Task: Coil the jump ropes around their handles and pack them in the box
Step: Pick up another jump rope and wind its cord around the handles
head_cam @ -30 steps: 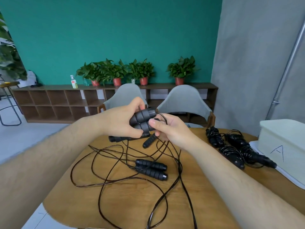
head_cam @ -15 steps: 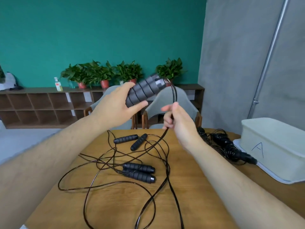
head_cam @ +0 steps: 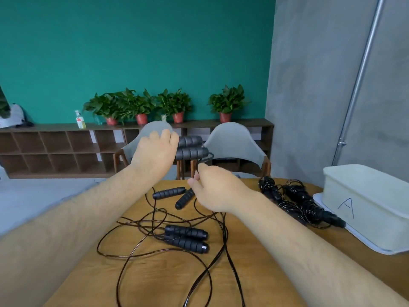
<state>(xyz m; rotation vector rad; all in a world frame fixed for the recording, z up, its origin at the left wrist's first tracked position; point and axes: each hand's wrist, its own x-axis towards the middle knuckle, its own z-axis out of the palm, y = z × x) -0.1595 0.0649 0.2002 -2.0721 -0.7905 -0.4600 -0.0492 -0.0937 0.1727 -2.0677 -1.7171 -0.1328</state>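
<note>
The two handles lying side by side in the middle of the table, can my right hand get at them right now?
Likely yes, once free: the handles lie uncovered just below the right hand, but it pinches a rope now.

I see the left hand (head_cam: 155, 156) has rolled knuckles-up, so the paired handles (head_cam: 191, 148) now jut level from its right side. The right hand (head_cam: 217, 189) has dropped below them, pinching the cord (head_cam: 224, 227).

A hand-drawn letter "A" stands on the near side of the white box (head_cam: 365, 202); nothing else is readable.
</note>
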